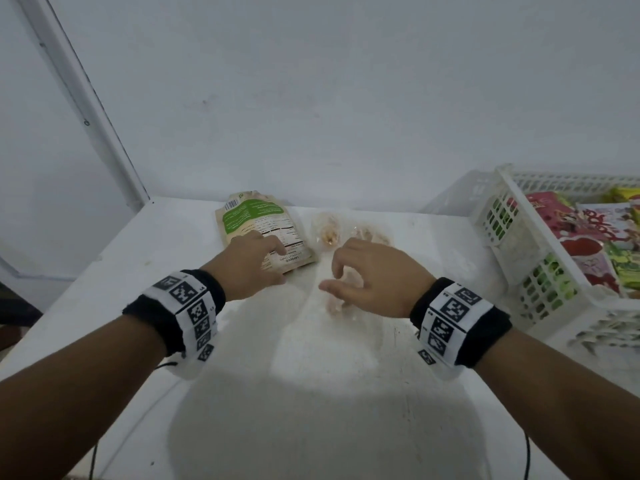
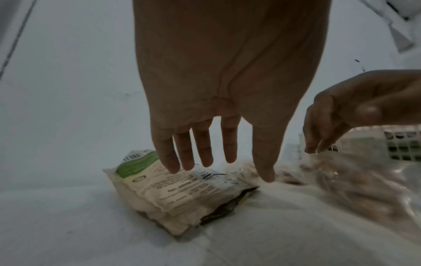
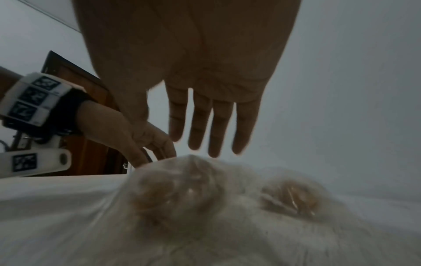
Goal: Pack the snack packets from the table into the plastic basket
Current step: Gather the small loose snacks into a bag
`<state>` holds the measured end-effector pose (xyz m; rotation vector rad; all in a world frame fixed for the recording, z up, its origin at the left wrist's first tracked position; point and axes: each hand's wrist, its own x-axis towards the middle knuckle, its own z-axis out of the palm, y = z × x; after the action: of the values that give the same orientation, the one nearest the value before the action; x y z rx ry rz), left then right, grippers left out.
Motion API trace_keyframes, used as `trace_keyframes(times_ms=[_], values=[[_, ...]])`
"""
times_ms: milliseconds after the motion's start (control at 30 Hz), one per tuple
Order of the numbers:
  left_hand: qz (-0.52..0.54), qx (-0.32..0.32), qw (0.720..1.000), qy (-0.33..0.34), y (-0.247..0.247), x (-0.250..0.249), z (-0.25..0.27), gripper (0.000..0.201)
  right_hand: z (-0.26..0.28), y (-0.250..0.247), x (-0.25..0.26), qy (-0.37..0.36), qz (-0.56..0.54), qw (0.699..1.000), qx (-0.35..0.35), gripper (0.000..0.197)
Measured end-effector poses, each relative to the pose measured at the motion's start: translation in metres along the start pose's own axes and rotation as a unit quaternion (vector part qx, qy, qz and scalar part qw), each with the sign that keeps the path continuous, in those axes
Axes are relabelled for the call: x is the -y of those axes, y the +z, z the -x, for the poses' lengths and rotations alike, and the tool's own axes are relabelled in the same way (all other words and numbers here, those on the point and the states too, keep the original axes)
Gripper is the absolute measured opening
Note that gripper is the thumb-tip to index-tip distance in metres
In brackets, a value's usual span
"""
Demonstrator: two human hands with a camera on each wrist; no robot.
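A beige pouch with a green label (image 1: 254,225) (image 2: 173,192) lies on the white table (image 1: 311,375) at the back. My left hand (image 1: 280,265) (image 2: 218,162) hovers just over its near end, fingers straight and holding nothing. To its right lie three clear packets of pale snacks: two at the back (image 1: 327,232) (image 1: 372,233) and one nearer (image 1: 341,299) (image 3: 177,194). My right hand (image 1: 332,278) (image 3: 193,142) hangs over the near one, fingers relaxed and pointing down, gripping nothing. The white plastic basket (image 1: 502,188) stands at the right.
The basket holds several colourful packets (image 1: 595,233) in pink, red and green. A white wall rises right behind the table. The table's left edge runs beside a pale door frame (image 1: 90,98). Bare tabletop lies in front of my hands.
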<state>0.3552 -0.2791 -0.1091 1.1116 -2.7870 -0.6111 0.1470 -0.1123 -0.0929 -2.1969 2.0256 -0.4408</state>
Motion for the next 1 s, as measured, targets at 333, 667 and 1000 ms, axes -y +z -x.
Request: trace_keyframes(times_ms=[333,667,1000], values=[[-0.195,0.058,0.979,-0.029,0.006,0.007,-0.016,0.042,0.000,0.030,-0.001,0.091,0.076,0.979,0.167,0.093],[-0.229,0.072,0.971,0.006,0.003,0.013,-0.023,0.026,0.002,0.052,-0.002,0.115,0.117,0.967,0.193,0.098],[-0.159,0.064,0.985,0.027,0.005,0.011,0.000,0.020,0.002,0.056,-0.004,0.142,0.128,0.969,0.159,0.094]])
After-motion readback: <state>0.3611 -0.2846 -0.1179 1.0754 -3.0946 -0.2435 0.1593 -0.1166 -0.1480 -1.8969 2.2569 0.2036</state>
